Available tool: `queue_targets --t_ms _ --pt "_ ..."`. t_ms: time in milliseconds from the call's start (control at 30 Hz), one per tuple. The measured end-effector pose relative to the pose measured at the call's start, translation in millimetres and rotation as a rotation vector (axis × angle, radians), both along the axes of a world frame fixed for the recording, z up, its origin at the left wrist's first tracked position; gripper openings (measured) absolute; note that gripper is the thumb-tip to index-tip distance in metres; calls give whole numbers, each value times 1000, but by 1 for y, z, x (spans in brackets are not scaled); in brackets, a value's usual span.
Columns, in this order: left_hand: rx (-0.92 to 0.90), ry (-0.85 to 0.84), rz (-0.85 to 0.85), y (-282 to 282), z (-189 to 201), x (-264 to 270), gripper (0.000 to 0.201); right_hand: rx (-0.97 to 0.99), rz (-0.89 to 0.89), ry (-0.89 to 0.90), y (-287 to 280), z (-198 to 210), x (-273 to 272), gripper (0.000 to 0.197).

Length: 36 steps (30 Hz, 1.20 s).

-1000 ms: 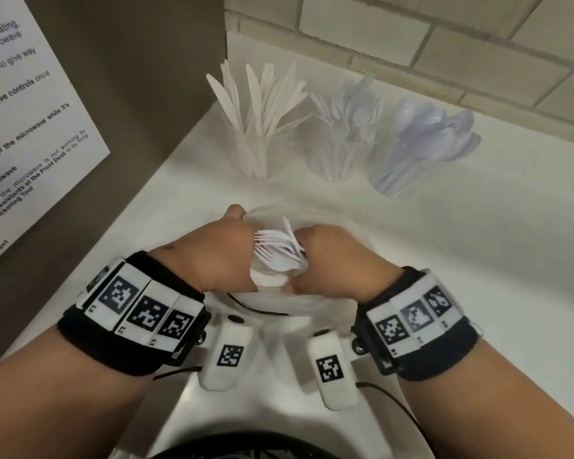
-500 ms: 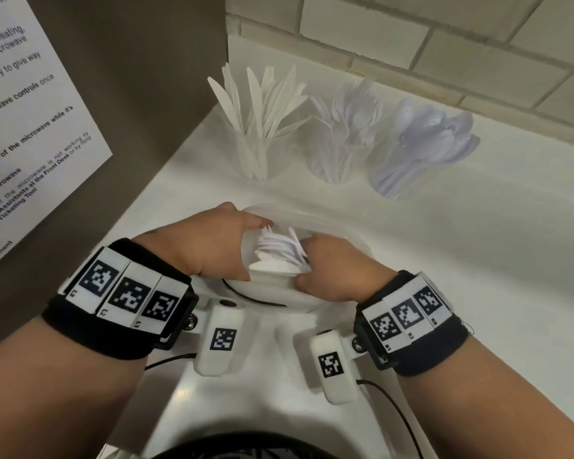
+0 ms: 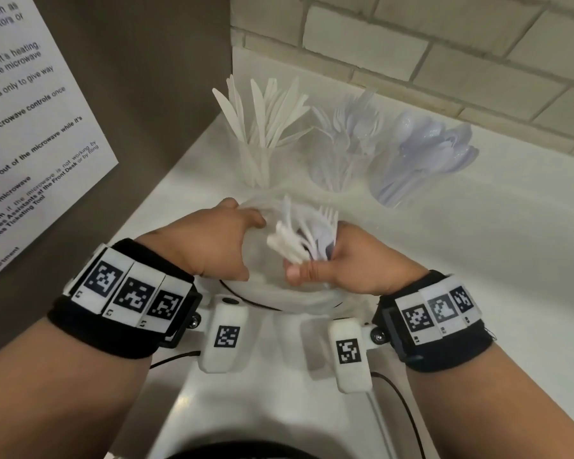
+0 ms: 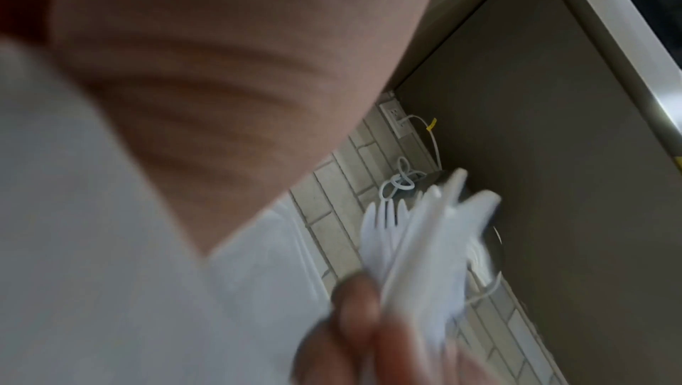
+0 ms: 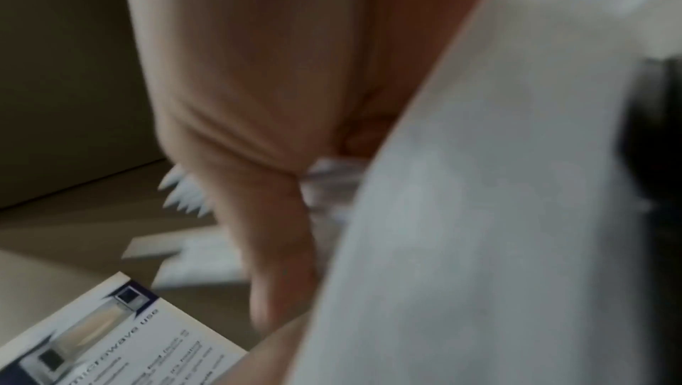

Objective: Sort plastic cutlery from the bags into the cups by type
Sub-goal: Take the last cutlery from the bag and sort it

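My right hand (image 3: 315,270) grips a bunch of white plastic cutlery (image 3: 299,240), fork tines pointing up, just above a clear plastic bag (image 3: 279,293) on the white counter. My left hand (image 3: 242,236) holds the bag's left side with curled fingers. The left wrist view shows the bunch (image 4: 424,245) blurred, beside the bag (image 4: 92,245). In the right wrist view only fork tines (image 5: 184,196) stick out past my palm. Three clear cups stand at the back: knives (image 3: 256,167), forks (image 3: 338,167), spoons (image 3: 395,183).
A printed microwave notice (image 3: 30,127) hangs on the brown side wall at the left. A tiled wall (image 3: 411,44) runs behind the cups. The white counter (image 3: 494,260) stretches to the right. A wall outlet with a white cable (image 4: 395,117) shows in the left wrist view.
My right hand has pulled the cutlery bunch up and to the right, out of the bag's mouth. The left hand has slid left along the bag, so the hands are further apart.
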<state>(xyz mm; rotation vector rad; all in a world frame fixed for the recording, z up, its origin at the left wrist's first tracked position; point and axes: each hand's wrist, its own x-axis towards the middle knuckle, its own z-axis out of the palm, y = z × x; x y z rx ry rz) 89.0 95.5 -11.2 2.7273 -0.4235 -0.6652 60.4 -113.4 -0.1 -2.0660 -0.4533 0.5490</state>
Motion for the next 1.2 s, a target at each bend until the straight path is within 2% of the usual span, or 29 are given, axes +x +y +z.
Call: queue_targets --t_ms 67,133,200,267,300,367,400,433,500,567,633,733,833,900,967,1000,1100,1200 --pt "76 -11 -58 -3 -2 -4 80 305 -194 -10 6 2 0 6" --pt "127 5 -109 -5 -4 -7 77 660 -407 92 10 7 4 9" --pt "41 41 -108 -2 3 -9 63 837 -563 141 11 17 10 9" --pt "-194 0 -89 2 17 -10 43 872 -648 133 10 27 18 7" --pt "-342 -83 -60 1 26 -11 36 876 -674 119 10 32 21 7" --pt "-786 -207 88 -8 39 -9 31 884 -698 69 12 42 29 7" --pt "-1045 -143 199 -14 42 -8 27 882 -703 30 14 48 32 8" --pt "-1252 -11 336 -21 43 -6 21 874 -707 -14 17 54 36 10" --pt "-1450 387 596 -34 42 2 19 865 -694 -94 25 67 40 14" --pt "-1450 768 723 -40 43 8 42 848 -668 -165 34 77 43 16" --pt "-1562 959 743 -44 48 9 47 800 -664 -257 43 79 44 24" --pt "-1772 910 785 -49 54 9 36 619 -678 -388 52 67 46 22" --pt "-1859 886 874 -51 57 11 36 609 -665 -356 56 56 44 28" --pt "-1861 873 923 -50 56 13 37 662 -639 -300 58 53 42 37" --pt "-1852 853 937 -49 57 12 38 698 -634 -267 61 50 42 36" --pt "-1853 844 947 -49 57 12 37 717 -651 -259 62 48 43 32" --pt "-1860 821 992 -49 58 12 35 752 -714 -273 66 44 44 42" --pt "-1864 765 993 -52 57 14 34 765 -718 -252 69 45 40 22"
